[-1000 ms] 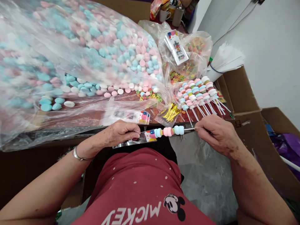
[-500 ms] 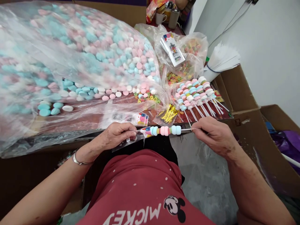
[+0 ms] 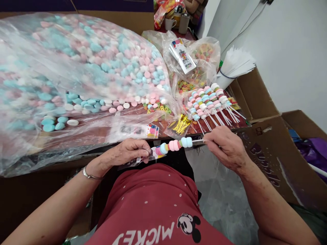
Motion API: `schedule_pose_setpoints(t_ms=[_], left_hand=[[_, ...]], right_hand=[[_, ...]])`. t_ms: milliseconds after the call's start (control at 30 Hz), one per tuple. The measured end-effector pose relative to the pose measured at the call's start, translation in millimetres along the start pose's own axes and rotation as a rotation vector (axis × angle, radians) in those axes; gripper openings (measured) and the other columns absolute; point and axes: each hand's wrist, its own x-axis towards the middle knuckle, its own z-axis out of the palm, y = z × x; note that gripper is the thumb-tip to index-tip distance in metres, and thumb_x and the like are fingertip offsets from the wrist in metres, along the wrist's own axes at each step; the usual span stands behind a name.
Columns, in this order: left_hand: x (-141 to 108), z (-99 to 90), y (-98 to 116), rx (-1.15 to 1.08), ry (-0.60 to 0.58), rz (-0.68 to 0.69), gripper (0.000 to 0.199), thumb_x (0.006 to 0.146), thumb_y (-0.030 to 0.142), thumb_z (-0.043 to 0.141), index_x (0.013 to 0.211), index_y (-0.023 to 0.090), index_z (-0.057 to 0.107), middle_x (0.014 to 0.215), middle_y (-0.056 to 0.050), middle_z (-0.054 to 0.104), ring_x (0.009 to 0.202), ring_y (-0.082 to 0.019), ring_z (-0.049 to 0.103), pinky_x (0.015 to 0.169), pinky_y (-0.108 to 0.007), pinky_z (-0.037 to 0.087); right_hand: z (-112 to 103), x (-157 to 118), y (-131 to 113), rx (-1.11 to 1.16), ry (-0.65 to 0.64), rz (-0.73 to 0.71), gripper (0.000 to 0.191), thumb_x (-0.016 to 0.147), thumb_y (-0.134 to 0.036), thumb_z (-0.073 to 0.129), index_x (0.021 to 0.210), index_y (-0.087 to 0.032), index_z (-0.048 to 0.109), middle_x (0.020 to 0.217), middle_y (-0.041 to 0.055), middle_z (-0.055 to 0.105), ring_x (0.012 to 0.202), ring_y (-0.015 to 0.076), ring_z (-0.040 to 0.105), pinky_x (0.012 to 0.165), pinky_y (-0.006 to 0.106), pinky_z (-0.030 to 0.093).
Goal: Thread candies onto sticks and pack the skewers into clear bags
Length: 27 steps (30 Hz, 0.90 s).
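Note:
My left hand (image 3: pixel 131 150) is closed on the end of a clear plastic bag (image 3: pixel 156 153) with a colourful print. A marshmallow skewer (image 3: pixel 174 145), with blue and pink marshmallows and small gummy pieces between them, extends from the printed part, tilted up to the right. The bag's print lies against its left end; how far the clear film reaches along the stick is hard to see. My right hand (image 3: pixel 224 147) pinches the white stick at the skewer's other end. Beyond my hands, more marshmallow skewers (image 3: pixel 208 100) lie side by side on the table.
A large clear sack of marshmallows (image 3: pixel 102 64) covers the left of the table. Gold twist ties (image 3: pixel 181 124) and printed bags (image 3: pixel 152 131) lie near the front edge. Farther back are a bag of gummy rings (image 3: pixel 204 51) and a holder of white sticks (image 3: pixel 236 63). Cardboard boxes (image 3: pixel 255 95) stand right.
The skewer has tilted, its left end lower, and the printed bag now reaches from my left fingers to its first marshmallows. My right hand has shifted slightly left, still on the stick.

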Motion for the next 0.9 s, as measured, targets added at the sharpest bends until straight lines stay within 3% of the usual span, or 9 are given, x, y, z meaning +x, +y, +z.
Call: schedule_pose_setpoints(t_ms=[133,333,467,633,900], left_hand=[[-2.6,-2.4,1.8,-0.04,0.021,-0.019,0.034,0.091,0.046,0.06,0.082,0.013,0.065,0.068,-0.004,0.071,0.055,-0.009,0.051,0.053,-0.019,0.039],[0.2,-4.6,1.0,0.067,0.091,-0.005,0.034,0.086,0.047,0.066,0.078,0.013,0.066,0.069,-0.002,0.064,0.059,-0.01,0.051,0.054,-0.02,0.04],[1.5,-0.2,2.2,0.073,0.032,-0.029,0.031,0.086,0.044,0.065,0.08,0.014,0.065,0.067,0.0,0.063,0.059,-0.01,0.051,0.055,-0.02,0.042],[-0.8,-0.9,3.1,0.041,0.06,-0.007,0.03,0.086,0.043,0.065,0.079,0.014,0.063,0.07,-0.001,0.065,0.064,-0.012,0.056,0.062,-0.022,0.046],[0.3,0.7,2.6,0.188,0.029,0.044,0.029,0.092,0.042,0.057,0.082,0.015,0.062,0.067,0.001,0.058,0.057,-0.009,0.05,0.054,-0.019,0.041]], right_hand=[[-1.0,-4.8,-1.1,-0.038,-0.049,-0.017,0.02,0.096,-0.015,0.048,0.079,-0.021,0.058,0.065,0.0002,0.055,0.064,0.0151,0.046,0.063,0.03,0.038],[-1.5,-3.2,4.2,0.01,-0.033,-0.116,0.011,0.095,-0.015,0.053,0.088,-0.019,0.061,0.071,0.0009,0.061,0.069,0.0149,0.049,0.07,0.031,0.041],[4.7,-2.8,-0.4,-0.054,-0.012,-0.071,0.016,0.095,-0.013,0.051,0.082,-0.019,0.059,0.066,0.0003,0.056,0.066,0.015,0.045,0.067,0.031,0.038],[1.8,-1.2,-6.4,-0.078,-0.035,-0.037,0.022,0.095,-0.013,0.049,0.074,-0.02,0.055,0.062,-0.0007,0.052,0.062,0.0145,0.041,0.063,0.031,0.034],[10.1,2.0,-7.4,0.101,-0.147,0.006,0.021,0.095,-0.015,0.048,0.077,-0.02,0.058,0.068,-0.001,0.061,0.065,0.0129,0.051,0.066,0.028,0.038]])
